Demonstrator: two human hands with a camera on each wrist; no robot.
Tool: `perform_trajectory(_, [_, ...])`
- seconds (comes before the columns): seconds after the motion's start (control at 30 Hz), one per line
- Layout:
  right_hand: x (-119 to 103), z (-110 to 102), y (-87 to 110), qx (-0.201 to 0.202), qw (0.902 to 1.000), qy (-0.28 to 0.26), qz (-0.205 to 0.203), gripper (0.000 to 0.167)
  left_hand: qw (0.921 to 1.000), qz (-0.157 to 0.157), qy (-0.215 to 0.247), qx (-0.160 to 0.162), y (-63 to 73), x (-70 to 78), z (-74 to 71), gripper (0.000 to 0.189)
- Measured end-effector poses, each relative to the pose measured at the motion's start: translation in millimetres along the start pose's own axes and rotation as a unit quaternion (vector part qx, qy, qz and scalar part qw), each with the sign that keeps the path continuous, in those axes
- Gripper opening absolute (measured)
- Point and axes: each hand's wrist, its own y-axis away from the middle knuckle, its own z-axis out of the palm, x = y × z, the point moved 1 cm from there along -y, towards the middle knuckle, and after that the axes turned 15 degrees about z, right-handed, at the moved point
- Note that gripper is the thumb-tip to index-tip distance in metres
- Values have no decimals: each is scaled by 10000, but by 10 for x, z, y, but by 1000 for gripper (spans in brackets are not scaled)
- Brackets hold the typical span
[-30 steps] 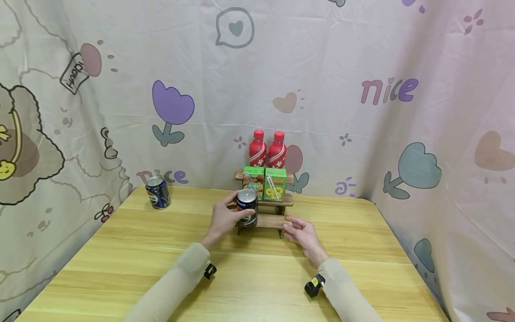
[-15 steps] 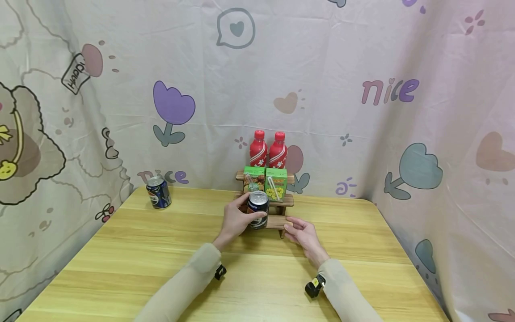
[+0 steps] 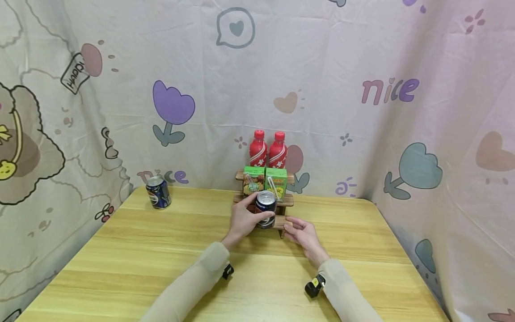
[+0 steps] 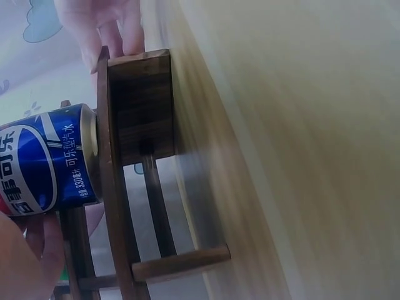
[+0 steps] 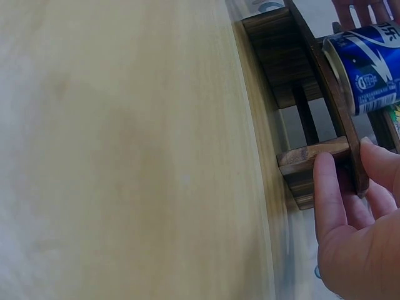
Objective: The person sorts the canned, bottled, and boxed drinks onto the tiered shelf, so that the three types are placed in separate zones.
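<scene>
My left hand (image 3: 243, 220) holds a dark blue cola can (image 3: 266, 210), thumb across its front and fingers behind. Upright, the can stands at the lowest step of a small brown wooden step shelf (image 3: 279, 222). In the left wrist view the can's base (image 4: 89, 140) meets or nearly meets the step board (image 4: 112, 169); I cannot tell which. With thumb above and fingers below, my right hand (image 3: 304, 236) grips the right end of that step. The right wrist view shows the fingers (image 5: 327, 194) against the shelf's wooden leg (image 5: 312, 155).
Two green drink cartons (image 3: 275, 179) fill the middle step. Behind them, two red-capped bottles (image 3: 258, 150) stand on the top step. Another blue can (image 3: 158, 192) is at the back left of the wooden table (image 3: 100, 264). A printed curtain (image 3: 322, 53) closes off the back and sides.
My left hand has slid the can rightward along the lowest step, from its left end to right of the middle. The right hand keeps its place at the step's end.
</scene>
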Motion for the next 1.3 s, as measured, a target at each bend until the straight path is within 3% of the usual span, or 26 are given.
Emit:
perform_trajectory(0.43, [9, -6, -7, -145, 9998, 75, -112, 43, 10000, -4, 30, -85, -15, 50, 132, 76])
perform_trajectory(0.67, [22, -15, -32, -20, 9999, 98, -80, 43, 9999, -77, 45, -140, -30, 64, 178, 76])
perform_trajectory(1.3, [2, -8, -16, -12, 9997, 199, -158, 40, 9992, 289, -209, -203, -23, 63, 215, 74])
